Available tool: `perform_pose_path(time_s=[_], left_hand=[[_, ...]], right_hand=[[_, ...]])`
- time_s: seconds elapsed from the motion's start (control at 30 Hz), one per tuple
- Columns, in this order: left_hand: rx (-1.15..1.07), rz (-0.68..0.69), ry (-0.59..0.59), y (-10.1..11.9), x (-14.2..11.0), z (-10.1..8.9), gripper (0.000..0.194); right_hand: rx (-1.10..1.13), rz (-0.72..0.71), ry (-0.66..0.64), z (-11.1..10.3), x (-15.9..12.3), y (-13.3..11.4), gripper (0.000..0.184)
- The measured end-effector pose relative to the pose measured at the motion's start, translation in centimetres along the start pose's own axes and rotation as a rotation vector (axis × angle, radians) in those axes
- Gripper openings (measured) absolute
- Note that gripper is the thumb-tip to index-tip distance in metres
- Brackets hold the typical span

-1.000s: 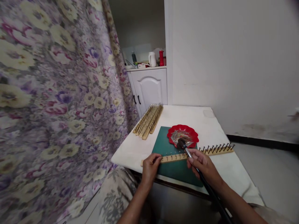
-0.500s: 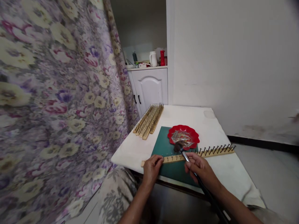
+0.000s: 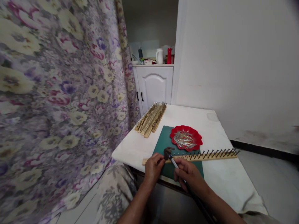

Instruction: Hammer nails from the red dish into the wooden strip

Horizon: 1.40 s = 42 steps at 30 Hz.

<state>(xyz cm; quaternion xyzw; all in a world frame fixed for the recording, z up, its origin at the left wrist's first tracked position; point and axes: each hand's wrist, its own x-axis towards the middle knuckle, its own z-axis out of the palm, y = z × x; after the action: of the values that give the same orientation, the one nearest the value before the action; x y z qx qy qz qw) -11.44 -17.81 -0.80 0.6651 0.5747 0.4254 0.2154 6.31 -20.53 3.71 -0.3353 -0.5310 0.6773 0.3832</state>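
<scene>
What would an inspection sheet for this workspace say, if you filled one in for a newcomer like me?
Surface: white-covered table, green mat on top.
Job's things: a nail-studded wooden strip lies across the mat; behind it, a red dish holds loose nails.
Clutter: more nail-studded strips side by side, far left; white jug and red container on the back counter.
Grips: left grip, a bare hand, at the strip, whether pinching a nail is unclear; right grip holds a hammer, its head close to the left.
Cables: nothing seen on the table.
Surroundings: floral curtain left, white cupboard behind, pale wall right.
</scene>
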Motion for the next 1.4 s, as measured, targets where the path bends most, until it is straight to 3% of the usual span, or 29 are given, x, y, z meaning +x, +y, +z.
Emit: perform_pose_path(time_s=[0.87, 1.17, 1.4], left_hand=[[-0.035, 0.020, -0.016, -0.3, 0.2, -0.2, 0.013], [-0.043, 0.078, 0.038, -0.9, -0.4, -2.1, 0.016], [-0.106, -0.046, 0.075, -1.4, 1.2, -4.1, 0.018]], right_hand=[[-0.022, -0.009, 0.024, 0.5, -0.3, 0.4, 0.025], [-0.006, -0.156, 0.229, -3.9, -1.0, -1.5, 0.030], [0.175, -0.292, 0.408, -7.8, -1.6, -3.7, 0.029]])
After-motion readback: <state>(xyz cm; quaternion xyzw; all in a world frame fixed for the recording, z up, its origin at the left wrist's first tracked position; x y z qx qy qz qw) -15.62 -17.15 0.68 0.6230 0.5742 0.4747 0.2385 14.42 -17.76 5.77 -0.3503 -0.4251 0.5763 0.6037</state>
